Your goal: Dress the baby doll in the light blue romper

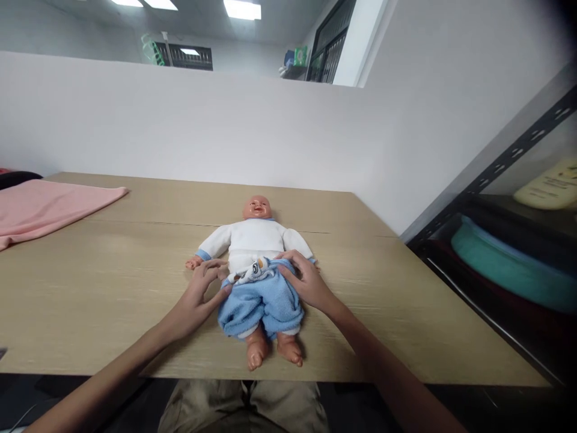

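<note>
A baby doll [258, 207] lies on its back on the table, head away from me and feet towards me. It wears a white top [255, 236] with blue cuffs and fluffy blue pants [243, 305]. The pants' waist is folded over, showing a white patch with a printed figure [256, 270]. My left hand [202, 294] is at the waist's left side, its fingers apart and its thumb tip touching the pants. At the right side, my right hand [309, 282] pinches the waistband between thumb and fingers. The fingertips of my right hand are partly hidden by cloth.
A pink cloth [49, 207] lies at the left of the wooden table [148, 264]. A white partition wall [189, 126] rises behind it. To the right, a dark metal shelf [500, 159] holds a teal-green item [509, 261] and a pale yellow bottle [550, 187].
</note>
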Tool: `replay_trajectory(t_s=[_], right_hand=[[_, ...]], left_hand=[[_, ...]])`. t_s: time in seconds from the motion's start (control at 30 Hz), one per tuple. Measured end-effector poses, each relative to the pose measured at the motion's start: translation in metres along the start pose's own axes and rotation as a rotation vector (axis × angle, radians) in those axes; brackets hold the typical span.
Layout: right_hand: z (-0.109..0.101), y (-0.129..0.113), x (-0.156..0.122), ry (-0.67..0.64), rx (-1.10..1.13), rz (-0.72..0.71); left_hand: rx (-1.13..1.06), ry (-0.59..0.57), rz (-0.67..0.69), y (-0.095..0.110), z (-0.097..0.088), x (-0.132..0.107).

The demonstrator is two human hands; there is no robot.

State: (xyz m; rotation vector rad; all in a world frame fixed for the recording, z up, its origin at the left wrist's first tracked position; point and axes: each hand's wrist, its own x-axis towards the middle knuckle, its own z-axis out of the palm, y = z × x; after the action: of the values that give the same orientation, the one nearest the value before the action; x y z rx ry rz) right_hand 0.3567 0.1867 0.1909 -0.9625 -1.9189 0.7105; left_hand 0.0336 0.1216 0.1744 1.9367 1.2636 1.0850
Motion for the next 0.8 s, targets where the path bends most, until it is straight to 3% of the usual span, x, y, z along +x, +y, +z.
replay_trajectory(t_s=[0.23, 0.5, 0.6, 0.8], right_hand=[[0.018, 0.024, 0.019, 0.149, -0.014, 0.099], [0.003, 0.015, 0.016, -0.009, -0.046, -0.011], [0.001, 0.008, 0.022, -0.044, -0.014, -0.046], [0.011, 0.01, 0.037, -0.108, 0.179, 0.114]], left_hand=[[-0.179, -0.007, -0.119, -0.014, 0.019, 0.038], [-0.16, -0.07, -0.049, -0.002, 0.017, 0.008], [-0.132, -0.059, -0.04, 0.002, 0.018, 0.009], [-0.61, -0.089, -0.348, 0.006, 0.017, 0.036]])
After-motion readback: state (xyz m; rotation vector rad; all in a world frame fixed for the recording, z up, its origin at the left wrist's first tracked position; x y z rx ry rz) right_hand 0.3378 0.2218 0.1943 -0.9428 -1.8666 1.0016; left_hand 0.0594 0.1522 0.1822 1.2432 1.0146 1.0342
